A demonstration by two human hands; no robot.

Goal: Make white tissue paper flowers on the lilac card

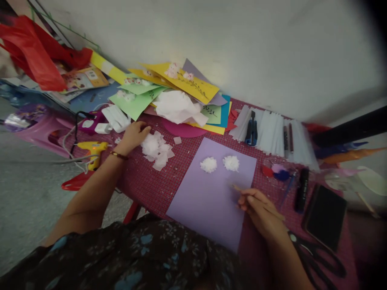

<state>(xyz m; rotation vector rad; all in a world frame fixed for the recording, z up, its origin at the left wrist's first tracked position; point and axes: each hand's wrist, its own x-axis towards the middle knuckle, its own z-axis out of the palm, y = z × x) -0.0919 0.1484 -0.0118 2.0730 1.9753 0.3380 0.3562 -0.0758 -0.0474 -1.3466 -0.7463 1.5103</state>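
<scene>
My right hand (256, 207) rests on the edge of a purple paper sheet (205, 201) and pinches a thin wooden stick (235, 187) whose tip points up-left over the sheet. Two white tissue puffs (208, 164) (231, 162) sit near the sheet's top edge. My left hand (134, 135) reaches out to the far left with its fingers curled, touching the edge of a pile of white tissue pieces (157, 149) on the red checked table (157, 181); whether it holds a piece is hidden.
Coloured paper sheets (181, 82) and crumpled white tissue (177, 106) lie at the back. A yellow glue gun (90, 150) lies at the left. White strips with a blue cutter (250, 129), markers (300, 189), a black phone (325, 215) and scissors (317, 255) sit at the right.
</scene>
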